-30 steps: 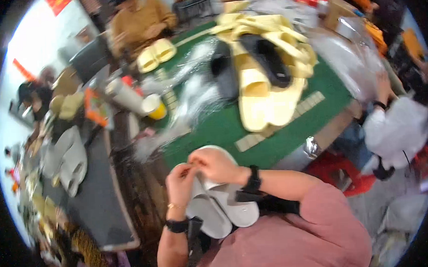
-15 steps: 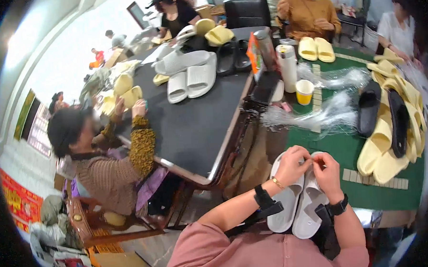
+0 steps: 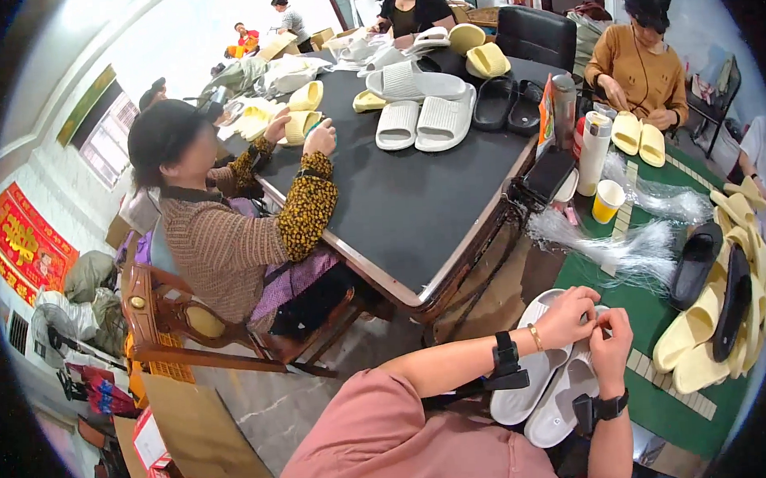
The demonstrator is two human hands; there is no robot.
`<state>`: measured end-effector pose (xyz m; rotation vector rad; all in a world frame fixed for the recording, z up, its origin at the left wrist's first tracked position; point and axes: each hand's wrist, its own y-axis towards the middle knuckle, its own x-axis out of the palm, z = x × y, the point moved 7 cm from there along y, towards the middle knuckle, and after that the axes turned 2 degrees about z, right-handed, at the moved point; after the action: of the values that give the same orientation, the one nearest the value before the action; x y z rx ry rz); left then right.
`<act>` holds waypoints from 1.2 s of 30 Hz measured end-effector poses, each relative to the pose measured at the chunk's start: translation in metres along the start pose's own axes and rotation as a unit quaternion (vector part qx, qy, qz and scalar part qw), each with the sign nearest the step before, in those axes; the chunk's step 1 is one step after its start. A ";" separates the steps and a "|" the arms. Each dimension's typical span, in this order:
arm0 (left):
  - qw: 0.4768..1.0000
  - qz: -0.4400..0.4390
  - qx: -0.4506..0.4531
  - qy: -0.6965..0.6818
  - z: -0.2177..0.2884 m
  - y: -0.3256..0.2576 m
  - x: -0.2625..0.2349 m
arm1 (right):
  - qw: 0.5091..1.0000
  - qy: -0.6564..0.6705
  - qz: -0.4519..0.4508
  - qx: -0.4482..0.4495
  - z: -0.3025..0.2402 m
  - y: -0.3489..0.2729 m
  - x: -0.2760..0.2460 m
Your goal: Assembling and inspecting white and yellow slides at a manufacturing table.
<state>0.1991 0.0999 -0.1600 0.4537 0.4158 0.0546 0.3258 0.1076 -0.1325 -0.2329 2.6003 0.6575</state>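
My left hand [image 3: 566,318] and my right hand [image 3: 610,340] are close together, fingertips pinched. Whatever lies between them is too fine to make out. Just beneath them is a pair of pale grey slide slippers, the left slipper [image 3: 521,388] beside the right slipper [image 3: 561,411]. My hands partly cover the toe ends. A loose bundle of clear plastic strands [image 3: 627,252] lies on the green tabletop [image 3: 579,273] beyond my hands. Right of it, a black slipper [image 3: 694,265] rests against a heap of yellow slippers [image 3: 690,332].
A white bottle [image 3: 596,154] and yellow paper cup [image 3: 608,202] stand ahead. Left is a dark table [image 3: 373,214] bearing grey slippers [image 3: 446,118] and black slippers [image 3: 495,103]. A co-worker [image 3: 220,229] sits there holding a yellow slipper; another [image 3: 640,65] sits across, near yellow slippers [image 3: 638,138].
The view has swung, so the surroundings sit farther right in it. My hands stay together over the grey slippers. The co-worker across has lowered a raised hand toward the yellow pair.
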 end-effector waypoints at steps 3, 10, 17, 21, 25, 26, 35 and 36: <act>1.000 0.006 0.006 0.011 0.000 0.000 -0.001 | 1.000 -0.004 -0.006 -0.015 -0.002 0.001 0.000; 1.000 0.005 -0.005 -0.008 0.001 0.001 -0.003 | 0.999 0.014 -0.017 -0.025 -0.013 0.003 -0.001; 1.000 0.004 -0.011 0.022 0.008 -0.001 -0.003 | 0.999 -0.031 -0.021 -0.039 -0.015 0.002 0.001; 0.999 0.005 -0.017 0.027 0.008 -0.001 -0.005 | 0.998 -0.051 -0.013 -0.041 -0.016 0.001 0.001; 0.997 -0.001 0.028 0.075 0.013 0.008 -0.013 | 0.997 -0.058 -0.009 -0.051 -0.012 0.001 -0.006; 0.995 0.004 -0.008 0.104 0.007 0.015 -0.019 | 0.997 -0.060 0.003 -0.051 -0.012 0.001 -0.011; 0.900 0.051 -0.132 0.412 -0.047 0.115 -0.255 | 0.997 -0.076 0.003 0.024 0.015 -0.047 -0.044; 0.883 0.073 -0.147 0.439 -0.062 0.124 -0.273 | 0.998 -0.062 0.018 0.017 0.018 -0.053 -0.050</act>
<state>-0.0707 0.1978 -0.0531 0.1308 1.2492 0.4776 0.3903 0.0727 -0.1452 -0.1302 2.4995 0.6198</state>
